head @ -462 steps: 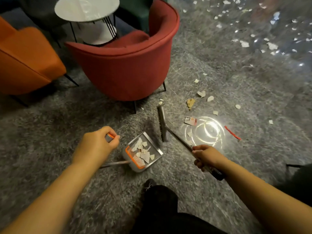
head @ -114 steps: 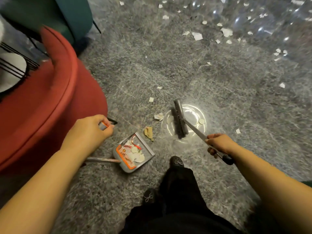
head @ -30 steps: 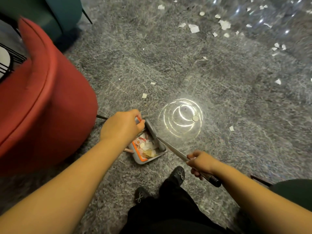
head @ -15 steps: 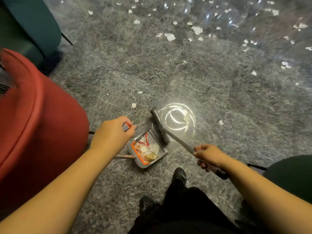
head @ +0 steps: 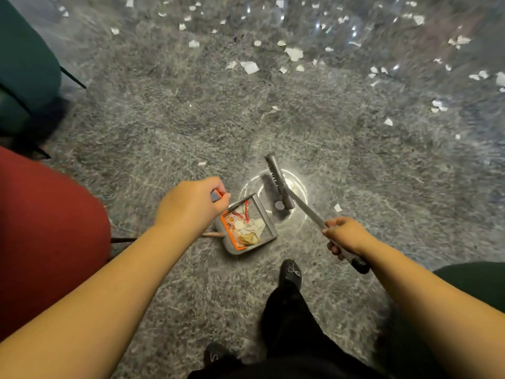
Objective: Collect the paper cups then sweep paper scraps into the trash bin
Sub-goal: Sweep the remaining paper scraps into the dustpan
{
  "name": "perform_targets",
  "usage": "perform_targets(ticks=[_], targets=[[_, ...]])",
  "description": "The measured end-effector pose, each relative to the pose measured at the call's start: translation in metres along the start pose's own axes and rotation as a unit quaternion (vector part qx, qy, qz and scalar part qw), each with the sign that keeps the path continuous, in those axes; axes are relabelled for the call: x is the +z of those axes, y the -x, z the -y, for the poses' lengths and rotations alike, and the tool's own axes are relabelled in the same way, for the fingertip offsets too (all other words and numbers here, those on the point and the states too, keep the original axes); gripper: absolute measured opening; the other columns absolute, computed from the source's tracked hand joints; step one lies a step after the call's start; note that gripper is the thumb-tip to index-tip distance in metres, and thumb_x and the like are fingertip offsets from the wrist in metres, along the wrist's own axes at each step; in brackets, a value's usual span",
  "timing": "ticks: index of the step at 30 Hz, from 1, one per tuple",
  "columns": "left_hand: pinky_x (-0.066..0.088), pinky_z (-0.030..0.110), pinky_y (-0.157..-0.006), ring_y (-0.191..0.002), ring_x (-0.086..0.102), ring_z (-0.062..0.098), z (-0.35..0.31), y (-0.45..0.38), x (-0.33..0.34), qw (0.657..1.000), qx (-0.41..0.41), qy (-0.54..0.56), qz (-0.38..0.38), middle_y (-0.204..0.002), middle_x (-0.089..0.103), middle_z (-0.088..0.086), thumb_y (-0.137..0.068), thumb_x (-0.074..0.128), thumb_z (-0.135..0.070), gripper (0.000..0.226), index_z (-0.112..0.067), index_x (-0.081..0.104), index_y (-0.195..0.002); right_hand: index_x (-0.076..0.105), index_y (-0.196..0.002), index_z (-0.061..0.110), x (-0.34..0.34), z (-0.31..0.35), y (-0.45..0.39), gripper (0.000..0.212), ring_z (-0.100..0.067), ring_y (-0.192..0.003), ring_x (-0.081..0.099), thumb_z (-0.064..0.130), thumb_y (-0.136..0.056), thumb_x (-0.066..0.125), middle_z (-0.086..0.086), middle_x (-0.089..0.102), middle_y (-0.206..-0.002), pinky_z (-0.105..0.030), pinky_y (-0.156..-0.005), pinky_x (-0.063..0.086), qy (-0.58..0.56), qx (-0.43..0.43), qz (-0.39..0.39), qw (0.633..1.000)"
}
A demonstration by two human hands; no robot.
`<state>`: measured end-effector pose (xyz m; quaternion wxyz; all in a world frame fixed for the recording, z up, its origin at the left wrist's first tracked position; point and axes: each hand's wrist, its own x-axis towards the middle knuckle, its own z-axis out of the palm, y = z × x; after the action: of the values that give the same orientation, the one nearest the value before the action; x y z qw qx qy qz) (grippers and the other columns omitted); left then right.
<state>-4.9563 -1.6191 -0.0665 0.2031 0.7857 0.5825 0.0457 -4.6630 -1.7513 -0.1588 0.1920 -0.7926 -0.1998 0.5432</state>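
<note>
The grey floor point(head: 164, 127) stretches wide ahead of both hands, open out to the far end, where white paper scraps point(head: 250, 67) lie thick; a few strays sit nearer, one just beyond the right hand. Left of the left hand, a red armchair point(head: 41, 228) bulges in close, its edge near that forearm, and a dark green chair point(head: 24, 64) stands farther off beyond it. Another dark rounded seat point(head: 475, 280) crowds in behind the right arm. Between the two arms the person's dark trouser leg and shoe point(head: 291, 272) stand on the floor.

Just right of the left hand, the grey dustpan point(head: 246, 225) with its orange comb edge rests on the floor, holding crumpled paper and a red strip. The left hand point(head: 191, 207) is curled tight round the dustpan's upright handle, an orange tip poking out past the knuckles. The broom point(head: 278, 184) has its head on the floor in a bright ring of reflected light, ahead and left of the right hand, just beside the dustpan's mouth. The right hand point(head: 344, 235) is wrapped round the broom's slanted handle, the black grip end sticking out behind it.
</note>
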Motion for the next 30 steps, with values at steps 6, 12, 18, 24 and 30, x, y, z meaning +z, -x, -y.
perform_targets(ticks=[6,12,18,24,30], targets=[[0.025,0.025,-0.047,-0.061,0.047,0.017,-0.056,-0.077,0.018,0.998,0.008,-0.043,0.054,-0.062,0.047,-0.012,-0.088,0.058,-0.048,0.016,-0.033,0.058,-0.083,0.052,-0.089,0.007,-0.061,0.029,-0.061,0.003,-0.020,-0.036,0.050,0.007,-0.091,0.054,-0.013,0.051,-0.061,-0.026,-0.041,0.040,0.058,0.021,0.005,0.998],[0.031,0.029,-0.055,-0.068,0.048,0.022,-0.073,-0.122,0.025,0.997,-0.017,-0.061,0.053,-0.063,0.045,-0.011,-0.087,0.059,-0.050,0.014,-0.037,0.055,-0.081,0.052,-0.087,0.007,-0.075,0.052,-0.095,0.004,-0.024,-0.041,0.050,0.004,-0.090,0.053,-0.016,0.053,-0.059,-0.027,-0.043,0.040,0.118,0.030,0.042,0.992],[0.030,0.025,-0.048,-0.056,0.045,0.014,-0.069,-0.129,0.025,0.996,-0.031,-0.065,0.048,-0.063,0.049,-0.011,-0.085,0.060,-0.052,0.016,-0.039,0.054,-0.079,0.045,-0.104,0.006,-0.058,0.053,-0.092,0.010,-0.017,-0.034,0.046,0.004,-0.095,0.049,-0.011,0.044,-0.060,-0.023,-0.037,0.038,0.079,0.043,0.122,0.988],[0.026,0.023,-0.046,-0.055,0.045,0.008,-0.058,-0.127,0.023,0.996,-0.043,-0.057,0.055,-0.062,0.050,-0.013,-0.085,0.058,-0.054,0.018,-0.038,0.054,-0.079,0.043,-0.087,0.011,-0.059,0.047,-0.071,0.013,-0.016,-0.031,0.042,0.003,-0.094,0.050,-0.011,0.044,-0.052,-0.018,-0.034,0.034,0.010,0.039,0.161,0.986],[0.027,0.022,-0.047,-0.054,0.043,0.002,-0.063,-0.122,0.018,0.998,-0.030,-0.032,0.055,-0.057,0.047,-0.016,-0.084,0.063,-0.049,0.019,-0.035,0.054,-0.075,0.052,-0.097,0.014,-0.072,0.041,-0.049,0.009,-0.015,-0.031,0.043,0.006,-0.094,0.053,-0.008,0.052,-0.047,-0.018,-0.035,0.035,-0.049,0.051,0.118,0.990]])
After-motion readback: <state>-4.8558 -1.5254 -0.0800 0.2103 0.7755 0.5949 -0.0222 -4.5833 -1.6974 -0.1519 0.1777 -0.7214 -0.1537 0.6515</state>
